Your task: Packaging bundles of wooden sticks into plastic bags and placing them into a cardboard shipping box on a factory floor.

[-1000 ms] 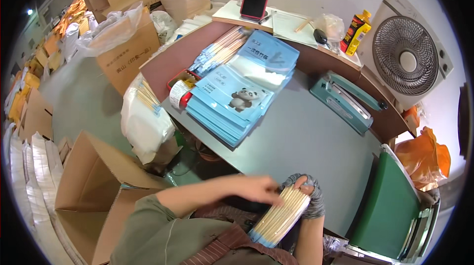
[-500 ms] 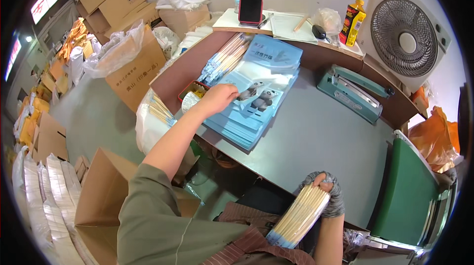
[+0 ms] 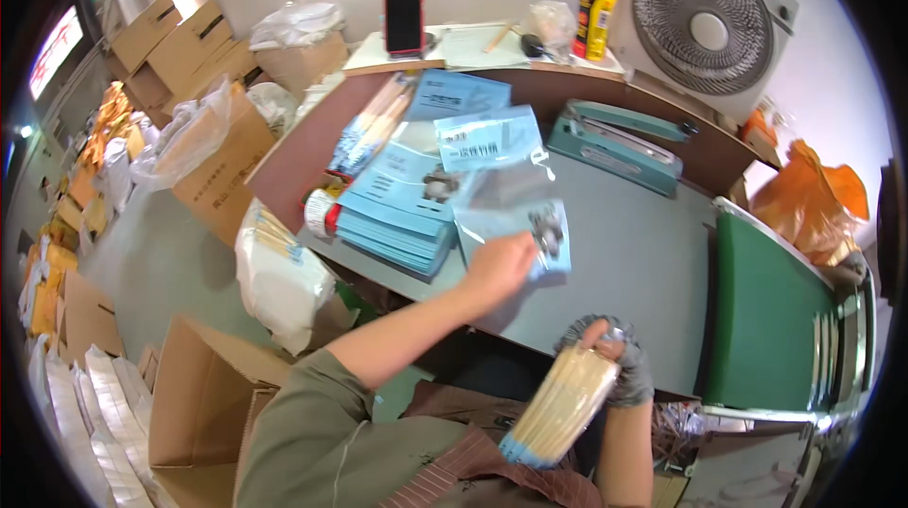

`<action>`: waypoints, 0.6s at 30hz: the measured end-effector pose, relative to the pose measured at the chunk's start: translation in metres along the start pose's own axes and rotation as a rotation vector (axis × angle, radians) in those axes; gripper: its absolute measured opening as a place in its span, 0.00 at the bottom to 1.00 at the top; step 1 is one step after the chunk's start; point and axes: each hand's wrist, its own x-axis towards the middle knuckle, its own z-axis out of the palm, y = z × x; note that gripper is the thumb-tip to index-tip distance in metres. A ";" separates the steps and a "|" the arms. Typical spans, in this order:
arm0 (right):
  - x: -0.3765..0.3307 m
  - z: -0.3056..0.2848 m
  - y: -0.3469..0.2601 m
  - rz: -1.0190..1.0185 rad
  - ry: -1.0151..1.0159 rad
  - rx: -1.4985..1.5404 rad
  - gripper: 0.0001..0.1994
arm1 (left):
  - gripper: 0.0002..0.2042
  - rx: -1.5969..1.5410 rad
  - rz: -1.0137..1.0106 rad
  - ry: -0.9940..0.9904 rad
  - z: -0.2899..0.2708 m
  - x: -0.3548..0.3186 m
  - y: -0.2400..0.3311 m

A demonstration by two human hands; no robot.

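Note:
My left hand is closed on the lower end of a blue-and-clear plastic bag printed with a panda. That bag lies partly over the grey table, beside a thick stack of the same blue bags. Lower right, my right hand, in a grey fingerless glove, grips a bundle of wooden chopsticks. The bundle is tilted, its blue ends pointing down toward my lap. More wrapped chopsticks lie left of the stack.
A teal bag sealer stands at the table's back right. Behind it are a phone, a bottle and a fan. A white sack of chopsticks and an open carton are at left, a green board at right.
My left hand has moved right from the stack, drawing a bag off it. My right hand keeps hold of the chopsticks. The whole view has shifted.

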 end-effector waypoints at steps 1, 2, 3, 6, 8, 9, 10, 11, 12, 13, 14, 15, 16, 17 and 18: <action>0.001 0.014 -0.007 -0.009 0.006 -0.031 0.14 | 0.08 -0.083 -0.005 -0.103 0.024 -0.010 0.006; 0.006 0.009 0.000 -0.052 -0.052 -0.022 0.15 | 0.08 -0.202 -0.050 -0.233 0.050 -0.016 0.015; 0.012 0.016 -0.002 -0.074 -0.099 -0.064 0.15 | 0.08 -0.205 -0.043 -0.242 0.067 -0.022 0.006; 0.034 -0.014 0.028 -0.049 -0.218 0.220 0.15 | 0.09 -0.943 -0.267 -0.327 0.096 -0.023 0.006; 0.043 -0.040 0.044 -0.096 -0.278 0.335 0.16 | 0.05 -1.105 -0.747 -0.349 0.085 -0.018 0.010; 0.043 -0.041 0.046 0.001 -0.202 0.258 0.15 | 0.05 -1.082 -0.842 -0.313 0.070 -0.020 0.016; 0.044 -0.043 0.048 0.100 -0.126 0.181 0.15 | 0.05 -1.073 -0.841 -0.314 0.070 -0.020 0.014; 0.048 -0.044 0.049 0.096 -0.128 0.188 0.15 | 0.06 -1.074 -0.760 -0.209 0.072 -0.021 0.010; 0.051 -0.041 0.044 0.142 -0.105 0.146 0.14 | 0.07 -1.074 -0.683 -0.108 0.068 -0.022 0.014; 0.053 -0.039 0.042 0.189 -0.082 0.103 0.14 | 0.07 -1.069 -0.690 -0.112 0.063 -0.025 0.018; 0.055 -0.044 0.049 0.210 -0.056 0.114 0.11 | 0.07 -0.962 -0.608 -0.017 0.057 -0.030 0.022; 0.056 -0.037 0.046 0.212 -0.058 0.121 0.11 | 0.08 -0.852 -0.523 0.078 0.048 -0.031 0.023; 0.056 -0.025 0.042 0.205 0.031 0.052 0.11 | 0.09 -0.774 -0.375 0.096 0.043 -0.035 0.018; 0.057 -0.018 0.041 0.197 0.121 -0.019 0.10 | 0.09 -0.770 -0.384 0.098 0.043 -0.041 0.018; 0.058 -0.033 0.052 0.116 0.130 -0.133 0.11 | 0.09 -0.645 -0.190 0.079 0.042 -0.047 0.039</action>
